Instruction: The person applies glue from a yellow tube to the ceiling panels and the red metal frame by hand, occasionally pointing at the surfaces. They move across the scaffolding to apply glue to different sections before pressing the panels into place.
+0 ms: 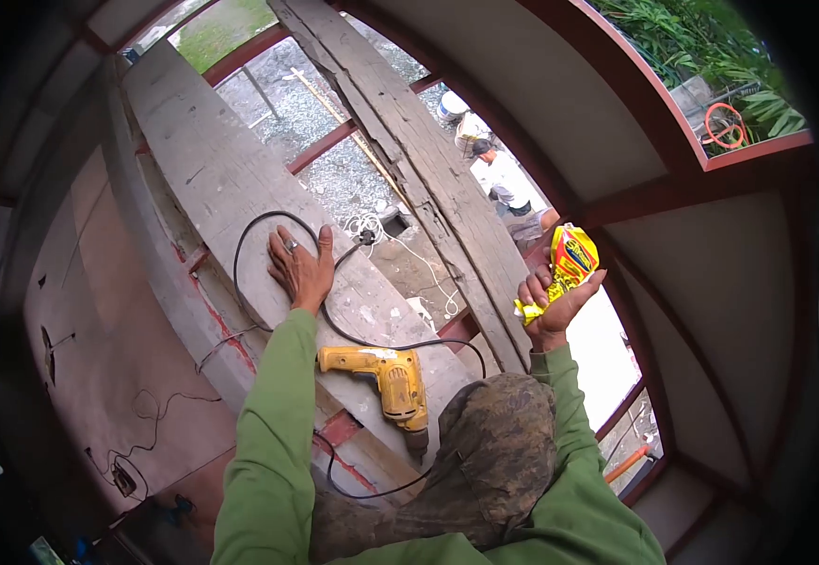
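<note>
My left hand lies flat on a wide wooden plank, fingers spread, with a ring on one finger. A black power cord loops around it. My right hand is raised over the plank's right side, its fingers wrapped round a crumpled yellow and red packet. The print on the packet is too small to read. Between my arms a yellow power drill rests on its side on the plank, its chuck pointing towards me. Camouflage cloth fills the lower middle of the view.
A narrower, split plank runs alongside on red metal beams. Through the gaps, gravel ground shows far below. A person in a white shirt is down there, near a white bucket and loose white cord. Pale panels curve at both sides.
</note>
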Action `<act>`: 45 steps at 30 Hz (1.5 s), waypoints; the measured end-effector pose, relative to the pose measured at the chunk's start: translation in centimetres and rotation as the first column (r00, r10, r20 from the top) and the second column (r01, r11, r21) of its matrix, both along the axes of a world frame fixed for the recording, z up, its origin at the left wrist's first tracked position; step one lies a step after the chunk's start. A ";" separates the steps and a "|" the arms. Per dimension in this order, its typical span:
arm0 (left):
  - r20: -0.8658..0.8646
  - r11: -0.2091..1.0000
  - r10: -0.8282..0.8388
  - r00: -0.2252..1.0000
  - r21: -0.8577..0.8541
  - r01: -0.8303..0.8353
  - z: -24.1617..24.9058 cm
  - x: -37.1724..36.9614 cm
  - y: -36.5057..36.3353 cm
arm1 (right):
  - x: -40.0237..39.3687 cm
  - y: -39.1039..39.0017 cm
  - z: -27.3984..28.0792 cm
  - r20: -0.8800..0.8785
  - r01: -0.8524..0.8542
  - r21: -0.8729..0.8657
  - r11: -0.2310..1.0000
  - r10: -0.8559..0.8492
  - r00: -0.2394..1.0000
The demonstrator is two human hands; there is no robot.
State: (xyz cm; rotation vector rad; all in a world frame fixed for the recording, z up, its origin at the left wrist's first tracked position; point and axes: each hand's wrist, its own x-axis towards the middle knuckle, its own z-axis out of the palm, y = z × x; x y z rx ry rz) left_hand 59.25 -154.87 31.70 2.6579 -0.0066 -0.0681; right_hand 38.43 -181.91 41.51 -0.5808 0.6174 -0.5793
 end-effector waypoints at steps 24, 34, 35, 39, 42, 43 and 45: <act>0.061 0.938 0.031 0.998 0.343 -0.050 -2.0 -0.5 -1.5 | 5.6 -10.1 -3.4 -0.063 0.261 -0.158 0.952 -0.274 0.960; 0.036 0.932 0.042 0.998 0.358 -0.052 -0.9 -0.7 -1.7 | 10.9 -18.7 -5.8 -0.200 0.310 -0.893 0.326 -0.905 0.375; 0.045 0.931 0.040 0.998 0.361 -0.054 -0.9 -0.7 -1.7 | 11.4 -18.6 -5.4 -0.198 0.322 -0.899 0.296 -0.932 0.305; 0.034 0.928 0.055 0.998 0.368 -0.064 -0.3 -0.9 -1.9 | 11.8 -21.5 -7.4 -0.339 0.307 -0.875 0.375 -0.926 0.164; 0.045 0.929 0.059 0.997 0.364 -0.071 -0.5 -0.9 -2.0 | 13.6 -24.5 -12.3 -0.364 0.307 -0.889 0.339 -0.931 -0.026; 0.037 0.925 0.062 0.997 0.374 -0.071 -0.4 -0.9 -2.1 | 13.6 -24.8 -12.4 -0.362 0.319 -0.887 0.333 -0.932 -0.034; 0.041 0.924 0.057 0.998 0.375 -0.068 -0.5 -0.9 -2.1 | 13.6 -23.8 -9.6 -0.537 0.433 -0.731 0.528 -0.836 0.113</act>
